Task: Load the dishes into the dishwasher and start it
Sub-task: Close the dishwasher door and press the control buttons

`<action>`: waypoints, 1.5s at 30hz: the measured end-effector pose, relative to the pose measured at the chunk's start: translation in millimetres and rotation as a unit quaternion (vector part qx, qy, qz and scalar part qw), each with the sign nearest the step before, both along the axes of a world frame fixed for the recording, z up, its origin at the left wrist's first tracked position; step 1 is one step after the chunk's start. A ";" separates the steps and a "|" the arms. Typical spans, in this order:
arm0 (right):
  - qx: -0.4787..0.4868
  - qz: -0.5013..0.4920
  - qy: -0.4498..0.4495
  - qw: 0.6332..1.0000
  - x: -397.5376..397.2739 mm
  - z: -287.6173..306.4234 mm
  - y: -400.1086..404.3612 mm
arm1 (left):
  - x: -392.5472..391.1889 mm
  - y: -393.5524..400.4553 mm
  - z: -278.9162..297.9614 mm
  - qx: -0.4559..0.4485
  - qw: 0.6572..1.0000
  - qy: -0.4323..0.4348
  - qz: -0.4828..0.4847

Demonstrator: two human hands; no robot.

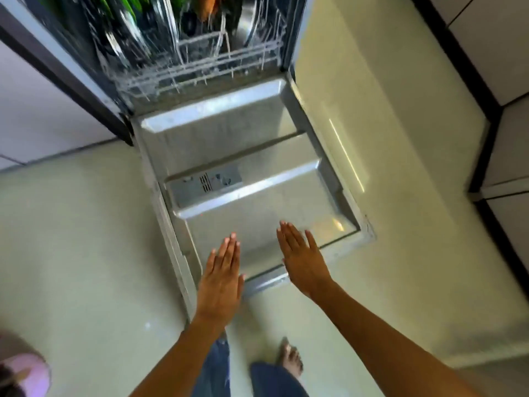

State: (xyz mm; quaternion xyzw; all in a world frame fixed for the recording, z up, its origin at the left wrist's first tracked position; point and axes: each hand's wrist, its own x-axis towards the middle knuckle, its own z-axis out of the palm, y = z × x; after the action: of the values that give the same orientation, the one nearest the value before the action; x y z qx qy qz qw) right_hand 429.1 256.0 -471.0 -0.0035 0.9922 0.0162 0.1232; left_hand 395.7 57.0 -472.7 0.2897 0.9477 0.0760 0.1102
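Observation:
The dishwasher door (229, 144) lies open and flat in front of me, its steel inner face up, with the detergent panel (206, 181) near its middle. Behind it the lower rack (197, 67) sits inside the machine and holds plates, green dishes (128, 4), an orange item (207, 7) and a steel pot (252, 24). My left hand (221, 279) hovers flat, fingers straight, over the door's near edge. My right hand (303, 259) is also flat with straight fingers, just to the right, above the door's front part. Both hands hold nothing.
Pale floor tiles (71, 239) surround the door. White cabinets (28, 104) flank the machine on the left, and more with dark edging (501, 81) stand at the right. My bare foot (290, 359) and jeans (217, 368) are below. A pink object (25, 373) lies at bottom left.

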 end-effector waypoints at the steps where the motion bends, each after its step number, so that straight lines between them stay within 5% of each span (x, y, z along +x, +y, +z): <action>1: 0.000 0.009 -0.010 1.000 20.5 -8.1 -1.8 | 23.0 2.4 -7.7 -0.003 1.000 -0.006 0.000; 9: 0.036 0.107 -0.008 0.994 78.3 -109.1 -18.0 | 80.2 15.3 -109.4 -0.047 0.998 -0.005 -0.029; 18: -0.024 0.148 0.173 0.973 59.9 -154.2 -15.8 | 70.1 -1.3 -166.9 -0.051 0.991 0.093 -0.078; 35: -0.033 0.231 0.150 0.961 44.4 -87.8 -2.0 | 50.8 -18.7 -112.6 -0.037 0.970 0.121 -0.206; 45: -0.064 0.291 0.100 0.949 20.6 -15.5 7.0 | 39.3 -19.6 -39.6 0.010 0.982 0.134 -0.132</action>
State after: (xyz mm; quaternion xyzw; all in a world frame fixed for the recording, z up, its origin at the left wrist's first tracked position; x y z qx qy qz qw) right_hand 449.7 262.9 -486.5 -0.2981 0.9544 -0.0122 0.0129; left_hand 435.0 37.4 -512.3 0.4214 0.9063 0.0310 -0.0122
